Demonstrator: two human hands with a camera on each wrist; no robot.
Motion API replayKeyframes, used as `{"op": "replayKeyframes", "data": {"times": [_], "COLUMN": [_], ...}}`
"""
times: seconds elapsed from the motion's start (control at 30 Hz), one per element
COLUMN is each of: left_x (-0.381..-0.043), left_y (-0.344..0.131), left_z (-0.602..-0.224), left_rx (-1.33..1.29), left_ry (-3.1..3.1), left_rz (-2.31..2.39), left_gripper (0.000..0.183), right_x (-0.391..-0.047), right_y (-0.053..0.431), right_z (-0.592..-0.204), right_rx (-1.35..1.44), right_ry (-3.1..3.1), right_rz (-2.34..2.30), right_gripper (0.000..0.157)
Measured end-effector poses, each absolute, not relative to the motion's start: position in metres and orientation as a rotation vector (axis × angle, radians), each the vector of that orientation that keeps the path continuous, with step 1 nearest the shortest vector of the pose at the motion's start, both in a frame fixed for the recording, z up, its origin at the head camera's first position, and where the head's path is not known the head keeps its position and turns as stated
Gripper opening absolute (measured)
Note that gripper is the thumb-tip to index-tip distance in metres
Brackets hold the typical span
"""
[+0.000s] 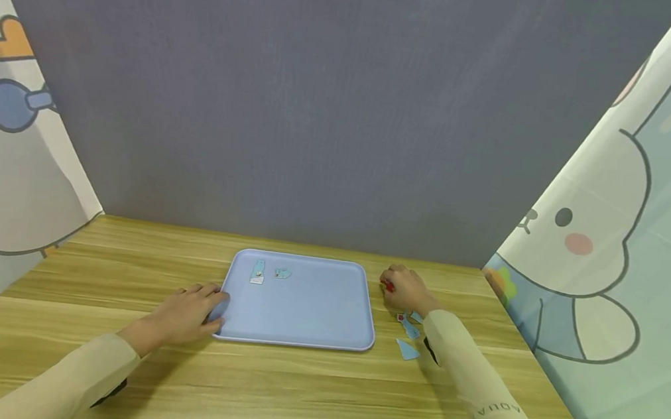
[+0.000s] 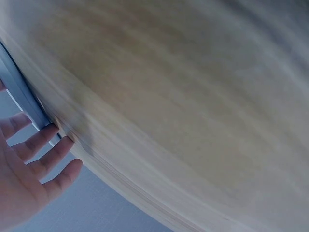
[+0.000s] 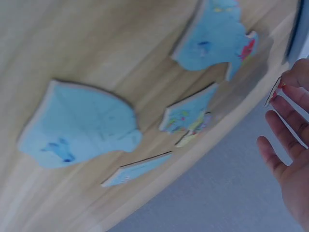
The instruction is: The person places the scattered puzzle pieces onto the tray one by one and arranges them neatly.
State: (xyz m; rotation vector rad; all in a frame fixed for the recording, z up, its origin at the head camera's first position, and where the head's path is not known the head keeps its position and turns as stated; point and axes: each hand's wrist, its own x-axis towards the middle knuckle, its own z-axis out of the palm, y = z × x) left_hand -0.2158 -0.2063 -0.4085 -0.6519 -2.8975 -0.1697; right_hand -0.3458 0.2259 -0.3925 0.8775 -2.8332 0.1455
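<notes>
While my right hand (image 1: pixel 405 290) pinches a red-marked piece (image 1: pixel 389 285) just right of the tray (image 1: pixel 314 311), right of the frame's centre, my left hand (image 1: pixel 188 314) rests with loose fingers at the tray's left edge, left of centre. Already in the tray, toward its upper left, lie a tall piece (image 1: pixel 257 272) and, just beside it, a smaller piece (image 1: pixel 282 273). Outside it, loose pieces (image 1: pixel 407 350) are left on the wooden table (image 1: pixel 295 392) at lower right; with my sleeve (image 1: pixel 455 346) over that spot, I can't be sure how many.
</notes>
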Motion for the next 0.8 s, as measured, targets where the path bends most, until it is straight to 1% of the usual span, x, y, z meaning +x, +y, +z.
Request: {"op": "replayKeyframes", "data": {"times": [0.43, 0.8], "left_x": [-0.216, -0.217], "left_y": [-0.207, -0.206], "left_z": [-0.407, -0.406], "left_rx": [-0.659, -0.663], "left_ry": [-2.908, -2.903], "left_rz": [-0.193, -0.2], "left_gripper": [0.048, 0.048], "right_x": [-0.345, -0.344], "right_y": [0.204, 0.177], "right_z": [-0.385, -0.384], "right_rx": [0.995, 1.091], "right_ry": [-2.774, -2.745], "right_rz": [0.152, 0.049], "right_gripper": [0.022, 0.021]}}
